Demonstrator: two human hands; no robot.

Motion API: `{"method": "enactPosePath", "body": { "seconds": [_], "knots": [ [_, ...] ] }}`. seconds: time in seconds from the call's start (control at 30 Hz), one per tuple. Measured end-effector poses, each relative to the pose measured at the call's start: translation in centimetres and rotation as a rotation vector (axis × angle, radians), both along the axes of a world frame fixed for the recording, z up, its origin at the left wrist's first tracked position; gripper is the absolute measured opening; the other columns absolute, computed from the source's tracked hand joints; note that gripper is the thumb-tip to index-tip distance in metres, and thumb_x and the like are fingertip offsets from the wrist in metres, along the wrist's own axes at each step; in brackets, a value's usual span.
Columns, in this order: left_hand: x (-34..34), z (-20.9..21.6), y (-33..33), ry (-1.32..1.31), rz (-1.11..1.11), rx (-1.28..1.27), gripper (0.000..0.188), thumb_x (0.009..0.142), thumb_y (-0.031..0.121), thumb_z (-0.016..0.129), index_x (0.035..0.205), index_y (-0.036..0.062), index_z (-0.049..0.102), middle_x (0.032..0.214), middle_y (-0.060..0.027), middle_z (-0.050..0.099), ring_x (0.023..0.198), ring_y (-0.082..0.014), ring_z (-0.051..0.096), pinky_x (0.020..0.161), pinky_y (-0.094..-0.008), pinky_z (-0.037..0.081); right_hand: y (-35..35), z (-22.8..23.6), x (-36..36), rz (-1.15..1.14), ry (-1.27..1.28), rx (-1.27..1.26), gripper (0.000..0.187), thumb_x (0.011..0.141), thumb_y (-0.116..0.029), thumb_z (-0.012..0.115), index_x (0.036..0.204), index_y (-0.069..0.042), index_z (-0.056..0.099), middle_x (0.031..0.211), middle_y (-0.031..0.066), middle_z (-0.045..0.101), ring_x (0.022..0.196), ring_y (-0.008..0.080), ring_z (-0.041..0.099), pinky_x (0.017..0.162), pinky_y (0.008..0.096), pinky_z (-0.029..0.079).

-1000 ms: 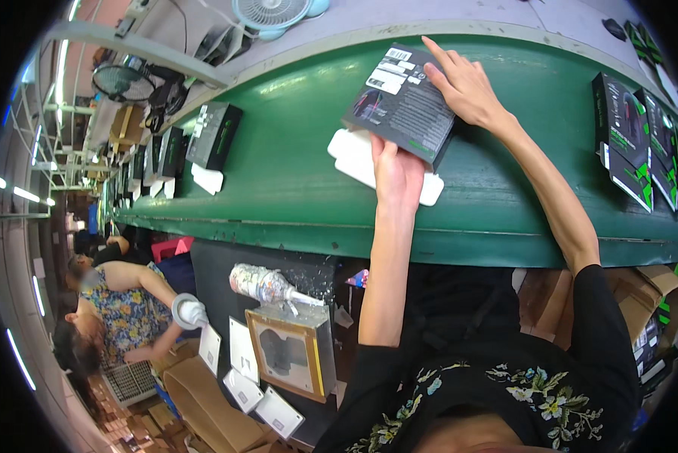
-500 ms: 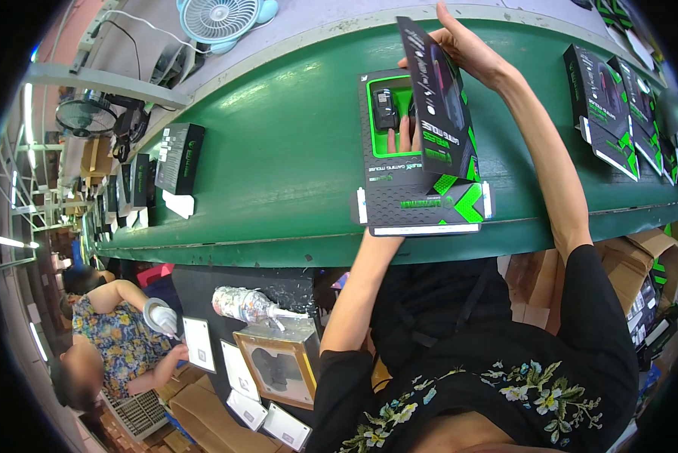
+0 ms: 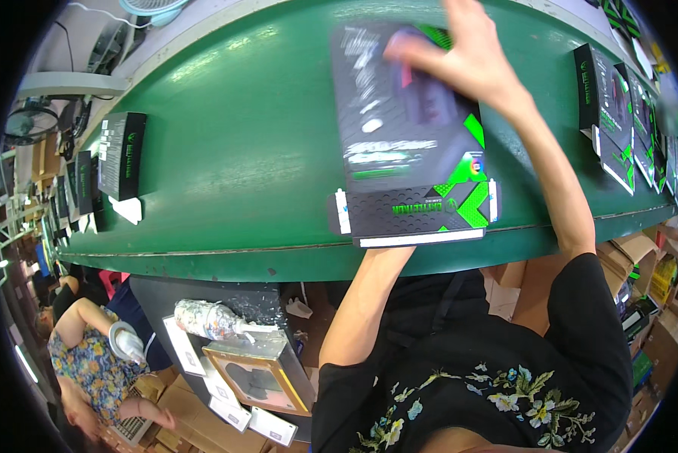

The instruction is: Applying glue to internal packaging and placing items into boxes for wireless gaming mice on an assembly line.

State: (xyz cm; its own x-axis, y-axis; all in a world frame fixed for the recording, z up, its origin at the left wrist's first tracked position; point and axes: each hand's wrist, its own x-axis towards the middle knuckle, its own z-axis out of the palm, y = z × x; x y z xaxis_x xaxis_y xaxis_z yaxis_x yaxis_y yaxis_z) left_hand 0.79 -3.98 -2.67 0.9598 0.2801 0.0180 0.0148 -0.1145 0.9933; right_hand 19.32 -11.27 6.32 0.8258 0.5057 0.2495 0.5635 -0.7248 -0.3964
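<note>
A black and green gaming mouse box (image 3: pixel 399 151) is over the green work table in front of me. Its printed front cover lies down over the window, and the lower end flap (image 3: pixel 422 210) sticks out toward me with its white edge strip. Motion blurs the cover. My right hand (image 3: pixel 475 57) is at the cover's upper right part, fingers stretched out and thumb spread across the print. My left forearm (image 3: pixel 365 302) runs up beneath the box's near end; the box hides my left hand and its fingers.
Similar boxes with flaps hanging out stand in a row at right (image 3: pixel 618 113). More black boxes (image 3: pixel 120 155) stand at left. Below the table are a glue-smeared bottle (image 3: pixel 207 318), a wooden-framed fixture (image 3: pixel 260 377) and white cards (image 3: pixel 272 426). A seated co-worker (image 3: pixel 97 347) is at lower left.
My right hand has swung the raised front cover leftward and down over the box window. The window, the mouse inside and my left fingers are now covered. The view has shifted slightly.
</note>
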Motion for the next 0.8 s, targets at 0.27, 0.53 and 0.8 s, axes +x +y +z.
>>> {"method": "enactPosePath", "body": {
  "seconds": [0.27, 0.53, 0.8],
  "knots": [
    [-0.9, -2.1, -0.3, 0.091, 0.042, 0.366, 0.062, 0.089, 0.038, 0.066, 0.140, 0.0092, 0.047, 0.140, -0.0186, 0.048, 0.129, -0.0324, 0.048, 0.107, -0.0492, 0.037, 1.1, -0.2, -5.8, 0.458, 0.039, 0.072, 0.048, 0.086, -0.037, 0.070, 0.128, -0.017, 0.061, 0.148, 0.0259, 0.037, 0.139, 0.0445, 0.033, 0.109, 0.0655, 0.025],
    [-3.8, 2.8, -2.5, 0.405, -0.552, 0.863, 0.043, 0.084, 0.014, 0.069, 0.125, 0.0059, 0.060, 0.132, -0.0253, 0.050, 0.124, -0.0418, 0.049, 0.101, -0.0488, 0.043, -1.1, -4.7, -8.0, 0.362, -0.301, -0.034, 0.035, 0.094, -0.044, 0.055, 0.110, -0.015, 0.068, 0.147, 0.0217, 0.043, 0.136, 0.0496, 0.035, 0.106, 0.0704, 0.024],
    [-30.9, -2.8, -3.4, 0.049, 0.264, 0.727, 0.028, 0.085, -0.004, 0.061, 0.111, 0.0016, 0.068, 0.115, -0.0186, 0.065, 0.111, -0.0392, 0.061, 0.094, -0.0450, 0.050, -10.2, -1.0, 1.2, 0.249, -0.151, -0.233, 0.033, 0.082, -0.026, 0.057, 0.104, -0.006, 0.071, 0.134, 0.0240, 0.054, 0.122, 0.0400, 0.054, 0.105, 0.0477, 0.042]
  ]
}}
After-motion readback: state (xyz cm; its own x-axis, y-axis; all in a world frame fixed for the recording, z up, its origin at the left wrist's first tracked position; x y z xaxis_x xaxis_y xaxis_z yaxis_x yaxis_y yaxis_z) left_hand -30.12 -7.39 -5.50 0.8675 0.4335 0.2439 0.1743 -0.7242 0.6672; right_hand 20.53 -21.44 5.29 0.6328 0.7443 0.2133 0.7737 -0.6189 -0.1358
